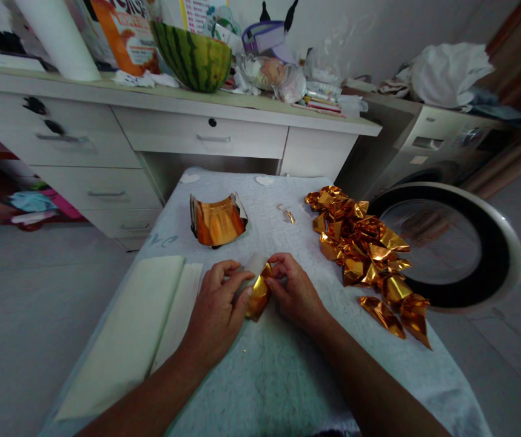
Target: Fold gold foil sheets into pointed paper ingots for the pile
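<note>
Between my two hands is a small piece of gold foil paper (260,296), partly folded, with a strip of whitish paper (256,263) behind it. My left hand (221,297) is closed on the left side of the foil, thumb and fingers pressing its edge. With thumb and fingertips, my right hand (294,291) pinches the foil's upper right edge. Beyond my hands stands a curved stack of gold foil sheets (219,221). To the right lies a heap of folded gold foil pieces (360,237). A stack of pale paper sheets (124,328) is by my left forearm.
The cloth-covered table (287,376) has small foil scraps (290,215) on it. Behind it is a white desk (173,130) with drawers, bearing a cut watermelon (191,57) and clutter. At right, the open round door (446,243) of a washing machine (428,133) stands beside the table.
</note>
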`<control>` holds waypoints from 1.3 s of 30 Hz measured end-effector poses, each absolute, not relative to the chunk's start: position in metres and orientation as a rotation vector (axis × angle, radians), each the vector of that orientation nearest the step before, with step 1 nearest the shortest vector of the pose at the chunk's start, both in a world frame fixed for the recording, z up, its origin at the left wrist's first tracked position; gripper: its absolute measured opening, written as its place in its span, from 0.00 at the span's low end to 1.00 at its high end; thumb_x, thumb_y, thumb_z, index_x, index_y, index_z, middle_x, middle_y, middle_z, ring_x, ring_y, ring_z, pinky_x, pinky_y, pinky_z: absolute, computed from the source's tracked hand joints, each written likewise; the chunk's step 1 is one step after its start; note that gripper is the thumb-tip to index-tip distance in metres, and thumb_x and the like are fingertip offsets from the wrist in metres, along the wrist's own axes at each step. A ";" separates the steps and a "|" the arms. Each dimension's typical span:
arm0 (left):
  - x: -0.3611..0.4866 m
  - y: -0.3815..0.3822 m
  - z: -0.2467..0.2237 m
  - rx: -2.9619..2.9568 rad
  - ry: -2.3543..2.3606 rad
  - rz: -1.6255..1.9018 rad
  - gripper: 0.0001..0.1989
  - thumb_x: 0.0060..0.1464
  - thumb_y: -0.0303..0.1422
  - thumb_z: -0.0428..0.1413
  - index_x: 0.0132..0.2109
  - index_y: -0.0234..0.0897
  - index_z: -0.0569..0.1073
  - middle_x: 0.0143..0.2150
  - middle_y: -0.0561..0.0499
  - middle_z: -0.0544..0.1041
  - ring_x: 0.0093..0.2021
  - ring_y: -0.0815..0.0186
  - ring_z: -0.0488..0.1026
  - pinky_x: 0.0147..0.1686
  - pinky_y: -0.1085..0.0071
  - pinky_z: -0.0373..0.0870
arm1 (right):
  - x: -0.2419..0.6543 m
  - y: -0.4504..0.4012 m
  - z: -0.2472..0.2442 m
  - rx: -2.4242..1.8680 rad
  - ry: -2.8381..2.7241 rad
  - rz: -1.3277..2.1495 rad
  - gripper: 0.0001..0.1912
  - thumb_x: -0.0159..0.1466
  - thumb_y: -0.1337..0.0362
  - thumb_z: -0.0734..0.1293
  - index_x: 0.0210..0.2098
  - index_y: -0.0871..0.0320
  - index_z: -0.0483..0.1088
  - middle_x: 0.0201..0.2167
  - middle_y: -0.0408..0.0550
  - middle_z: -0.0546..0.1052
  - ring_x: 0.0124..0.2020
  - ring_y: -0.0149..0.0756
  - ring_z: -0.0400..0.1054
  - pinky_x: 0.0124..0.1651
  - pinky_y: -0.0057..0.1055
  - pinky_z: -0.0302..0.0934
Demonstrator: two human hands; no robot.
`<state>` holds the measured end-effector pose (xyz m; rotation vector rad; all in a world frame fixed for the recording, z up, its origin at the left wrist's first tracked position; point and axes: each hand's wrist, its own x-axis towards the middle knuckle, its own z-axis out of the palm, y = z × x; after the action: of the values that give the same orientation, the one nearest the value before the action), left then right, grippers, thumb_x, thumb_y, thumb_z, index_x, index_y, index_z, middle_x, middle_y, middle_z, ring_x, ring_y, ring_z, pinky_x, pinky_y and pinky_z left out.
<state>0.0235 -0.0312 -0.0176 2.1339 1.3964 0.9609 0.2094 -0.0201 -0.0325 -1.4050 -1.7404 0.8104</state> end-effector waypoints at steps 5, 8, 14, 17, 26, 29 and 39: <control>0.028 -0.032 -0.026 2.483 1.340 0.897 0.17 0.62 0.27 0.49 0.56 0.39 0.71 0.58 0.46 0.70 0.56 0.53 0.62 0.55 0.50 0.63 | 0.208 -0.017 -0.029 -1.405 -1.801 0.748 0.16 0.63 0.70 0.64 0.49 0.53 0.63 0.33 0.41 0.74 0.42 0.38 0.67 0.47 0.36 0.58; 0.031 -0.031 -0.029 2.538 1.260 0.772 0.17 0.62 0.25 0.49 0.56 0.38 0.70 0.56 0.47 0.72 0.53 0.55 0.63 0.53 0.53 0.65 | 0.207 -0.017 -0.026 -1.456 -1.843 0.657 0.17 0.62 0.72 0.65 0.49 0.54 0.64 0.33 0.42 0.74 0.43 0.39 0.65 0.50 0.38 0.55; 0.033 -0.028 -0.034 2.544 1.279 0.598 0.17 0.62 0.26 0.50 0.57 0.38 0.68 0.56 0.47 0.72 0.52 0.56 0.65 0.52 0.56 0.66 | 0.204 -0.018 -0.024 -1.630 -2.004 0.451 0.10 0.62 0.68 0.68 0.44 0.54 0.72 0.40 0.46 0.74 0.44 0.42 0.60 0.48 0.39 0.51; 0.034 -0.029 -0.034 2.535 1.310 0.572 0.19 0.61 0.26 0.50 0.59 0.38 0.66 0.56 0.47 0.71 0.52 0.56 0.64 0.52 0.56 0.66 | 0.203 -0.019 -0.023 -1.681 -2.041 0.409 0.07 0.63 0.67 0.68 0.41 0.53 0.74 0.40 0.48 0.72 0.45 0.42 0.59 0.47 0.38 0.51; 0.035 -0.029 -0.036 2.583 1.349 0.507 0.22 0.60 0.27 0.50 0.61 0.40 0.65 0.57 0.47 0.70 0.52 0.56 0.64 0.51 0.56 0.65 | 0.207 -0.019 -0.023 -1.674 -2.025 0.482 0.17 0.64 0.74 0.62 0.49 0.54 0.72 0.43 0.50 0.74 0.46 0.43 0.60 0.48 0.40 0.50; 0.035 -0.028 -0.036 2.588 1.347 0.493 0.22 0.60 0.27 0.50 0.61 0.41 0.65 0.57 0.47 0.71 0.52 0.55 0.64 0.50 0.56 0.65 | 0.208 -0.018 -0.026 -1.681 -2.025 0.448 0.17 0.64 0.73 0.60 0.49 0.53 0.72 0.42 0.50 0.73 0.46 0.44 0.59 0.47 0.40 0.50; 0.035 -0.029 -0.042 2.623 1.322 0.489 0.24 0.60 0.25 0.50 0.62 0.43 0.65 0.62 0.50 0.69 0.52 0.55 0.63 0.50 0.55 0.64 | 0.209 -0.021 -0.023 -1.715 -2.123 0.354 0.12 0.67 0.68 0.61 0.43 0.52 0.75 0.41 0.52 0.72 0.43 0.44 0.59 0.44 0.41 0.50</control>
<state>0.0347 -0.0285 -0.0420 2.6228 1.3222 0.4889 0.2085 -0.0213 -0.0230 -1.7151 -2.1229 0.3544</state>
